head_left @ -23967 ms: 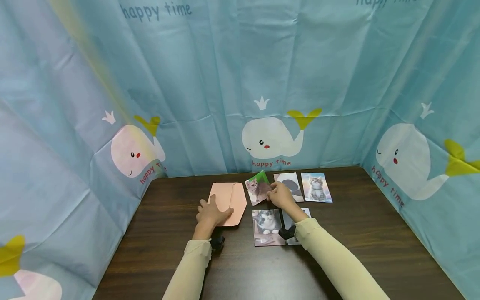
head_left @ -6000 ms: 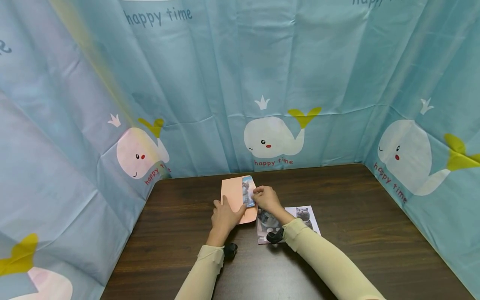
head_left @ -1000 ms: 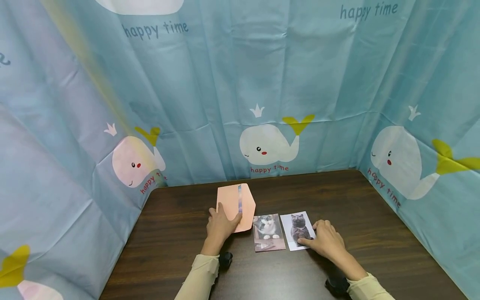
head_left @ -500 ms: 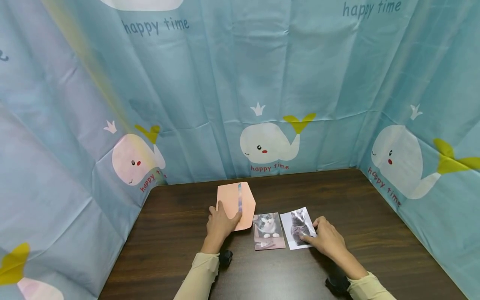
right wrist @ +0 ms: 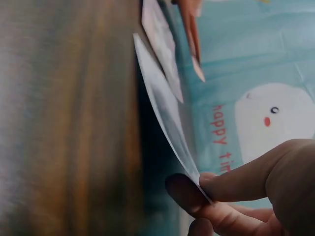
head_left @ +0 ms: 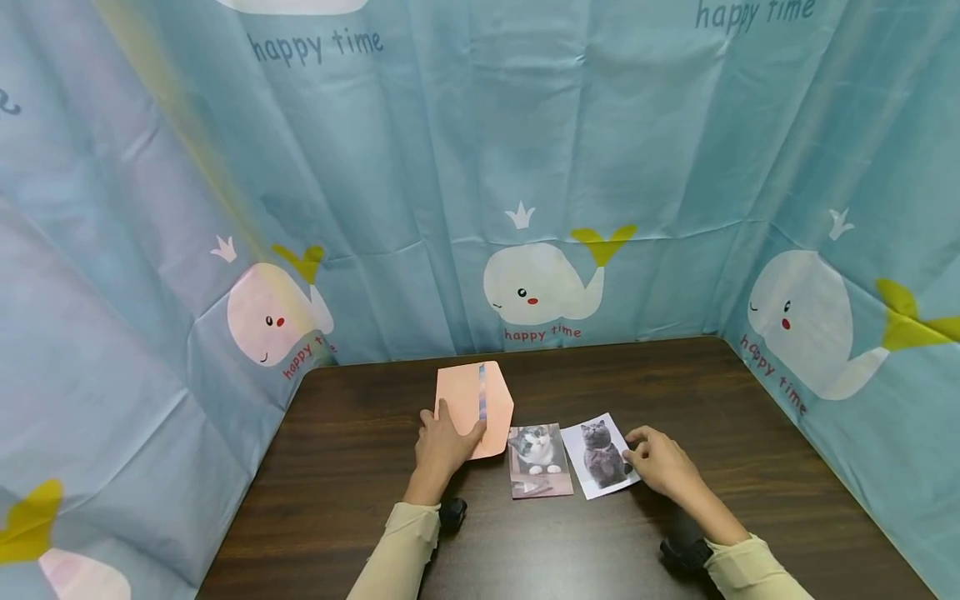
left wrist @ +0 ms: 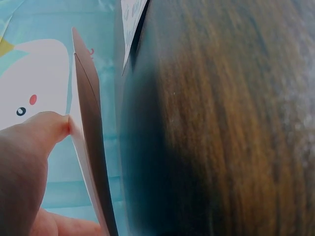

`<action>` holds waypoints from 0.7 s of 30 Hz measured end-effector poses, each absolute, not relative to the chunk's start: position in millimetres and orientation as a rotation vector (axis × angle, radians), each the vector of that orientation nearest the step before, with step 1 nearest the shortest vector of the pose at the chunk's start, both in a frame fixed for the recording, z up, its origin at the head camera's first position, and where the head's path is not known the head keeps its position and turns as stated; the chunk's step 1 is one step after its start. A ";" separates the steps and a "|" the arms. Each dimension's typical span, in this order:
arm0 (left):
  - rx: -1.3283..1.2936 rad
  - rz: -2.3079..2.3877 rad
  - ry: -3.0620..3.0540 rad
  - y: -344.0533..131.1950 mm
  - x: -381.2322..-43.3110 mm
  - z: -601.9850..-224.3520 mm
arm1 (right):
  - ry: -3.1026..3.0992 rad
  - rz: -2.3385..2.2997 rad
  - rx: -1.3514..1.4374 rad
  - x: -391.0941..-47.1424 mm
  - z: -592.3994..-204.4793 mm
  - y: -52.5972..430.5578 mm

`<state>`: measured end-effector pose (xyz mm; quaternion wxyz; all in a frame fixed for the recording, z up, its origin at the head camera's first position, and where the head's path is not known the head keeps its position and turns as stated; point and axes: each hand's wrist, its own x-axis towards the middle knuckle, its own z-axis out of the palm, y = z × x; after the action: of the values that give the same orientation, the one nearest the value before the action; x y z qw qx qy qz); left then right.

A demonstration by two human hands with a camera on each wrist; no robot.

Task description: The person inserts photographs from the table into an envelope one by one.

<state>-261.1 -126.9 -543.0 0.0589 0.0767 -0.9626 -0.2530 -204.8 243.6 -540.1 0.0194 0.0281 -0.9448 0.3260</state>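
Observation:
My left hand [head_left: 441,450] holds a peach envelope [head_left: 457,385], thumb across its face and fingers at its left edge. A narrow blue and purple strip of picture [head_left: 482,392] shows at the envelope's opening, beside the unfolded flap. In the left wrist view the envelope [left wrist: 88,118] stands off the tabletop. Between thumb and fingertips my right hand [head_left: 663,462] pinches the right edge of a grey cat photo [head_left: 597,467]. The right wrist view shows that photo [right wrist: 165,105] bowed, its held edge raised. Left of it lies a grey-and-white cat photo [head_left: 537,457].
The dark wooden table [head_left: 360,433] carries these things. Behind it and at both sides hangs a blue curtain [head_left: 420,167] printed with whales. A black wrist camera [head_left: 684,552] sits under the right wrist, another camera [head_left: 452,514] beside the left one.
The right hand has gone from thumb on the grey cat photo to pinching its right edge, and the photo has turned slightly. Earlier, more photos lay out; only two now lie outside the envelope.

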 end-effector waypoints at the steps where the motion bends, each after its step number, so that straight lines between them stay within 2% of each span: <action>1: 0.234 -0.767 -2.913 -127.1 -261.3 -543.1 | -2.922 1.029 0.107 -206.4 -538.4 244.2; 21: 0.219 -0.766 -2.916 -127.6 -261.7 -543.2 | -2.552 1.345 0.151 -242.0 -523.0 231.8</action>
<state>-261.7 -127.6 -543.2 0.0594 0.0723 -0.9629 -0.2530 -242.0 231.8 -523.0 0.1260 0.0518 -0.8765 0.4618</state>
